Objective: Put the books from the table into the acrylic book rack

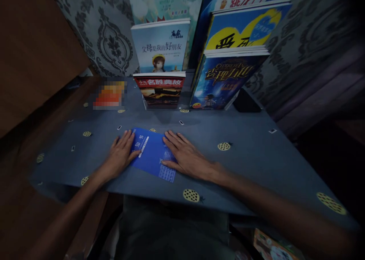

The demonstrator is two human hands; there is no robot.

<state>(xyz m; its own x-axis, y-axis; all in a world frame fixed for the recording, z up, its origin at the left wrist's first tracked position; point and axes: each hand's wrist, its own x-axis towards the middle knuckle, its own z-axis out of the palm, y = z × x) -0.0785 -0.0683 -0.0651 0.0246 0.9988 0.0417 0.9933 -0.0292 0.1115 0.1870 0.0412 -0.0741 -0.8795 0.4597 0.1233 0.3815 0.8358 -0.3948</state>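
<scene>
A blue printed leaflet (151, 153) lies flat on the table, slightly turned, with white lettering on its left part and a pale printed block near its lower right corner. My left hand (122, 153) rests on its left edge, fingers stretched out and the thumb over the leaflet. Across the right edge lies my right hand (185, 155), palm down with its fingers extended. Both hands are open and press on the leaflet rather than grip it. The paper under my palms is hidden.
Behind the leaflet, books stand in tiers on clear holders: a red-topped book (161, 91) on the left and a dark blue book (225, 81) on the right. A blurred orange item (110, 95) lies at the back left. A patterned cloth (245, 168) covers the table.
</scene>
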